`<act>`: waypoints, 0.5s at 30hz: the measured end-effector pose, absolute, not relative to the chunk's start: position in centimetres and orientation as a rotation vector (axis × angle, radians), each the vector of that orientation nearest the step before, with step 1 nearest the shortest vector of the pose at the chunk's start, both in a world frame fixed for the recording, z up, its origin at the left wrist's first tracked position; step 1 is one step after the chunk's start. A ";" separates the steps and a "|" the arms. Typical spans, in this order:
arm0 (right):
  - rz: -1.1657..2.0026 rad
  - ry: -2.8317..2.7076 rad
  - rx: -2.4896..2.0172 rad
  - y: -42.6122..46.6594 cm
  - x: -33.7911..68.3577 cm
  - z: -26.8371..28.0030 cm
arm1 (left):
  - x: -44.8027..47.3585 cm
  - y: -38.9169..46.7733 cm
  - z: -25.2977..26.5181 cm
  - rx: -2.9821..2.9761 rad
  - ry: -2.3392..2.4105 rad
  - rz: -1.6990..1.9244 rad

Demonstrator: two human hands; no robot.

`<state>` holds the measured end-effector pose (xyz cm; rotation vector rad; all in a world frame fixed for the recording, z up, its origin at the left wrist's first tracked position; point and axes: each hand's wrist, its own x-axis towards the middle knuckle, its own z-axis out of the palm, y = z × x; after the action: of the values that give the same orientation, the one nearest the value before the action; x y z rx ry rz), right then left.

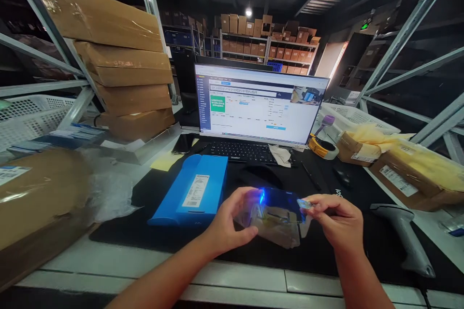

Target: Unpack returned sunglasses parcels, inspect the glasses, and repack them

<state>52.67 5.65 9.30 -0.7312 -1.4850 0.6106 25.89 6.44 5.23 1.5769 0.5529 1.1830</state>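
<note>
My left hand (232, 219) is closed round the left side of a clear plastic bag (281, 235), thumb in front and fingers behind. Inside shows an item with a glossy dark blue top; its kind I cannot make out. At the bag's right edge, my right hand (337, 219) pinches a small shiny label-like piece (304, 203) between thumb and fingers. Whether that piece is attached to the bag, I cannot tell. Just left of my hands a blue cardboard box (208, 188) lies on the black desk mat (141, 236), a white printed label (196, 190) on its top.
Behind are a monitor (253, 106) and a keyboard (239, 151). A barcode scanner (408, 239) lies at the right, near a tape roll (322, 147) and opened cartons (406, 174). Stacked brown boxes (126, 67) rise at the left, above a large carton (43, 203) and bubble wrap (112, 188).
</note>
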 end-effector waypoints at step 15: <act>0.446 -1.674 -0.659 5.8 52.7 9.3 | 25.3 6.5 6.1 1.836 0.659 1.302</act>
<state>52.73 5.78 9.31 -0.6588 -1.6736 0.4460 25.25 6.53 6.14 1.8357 0.6585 1.3021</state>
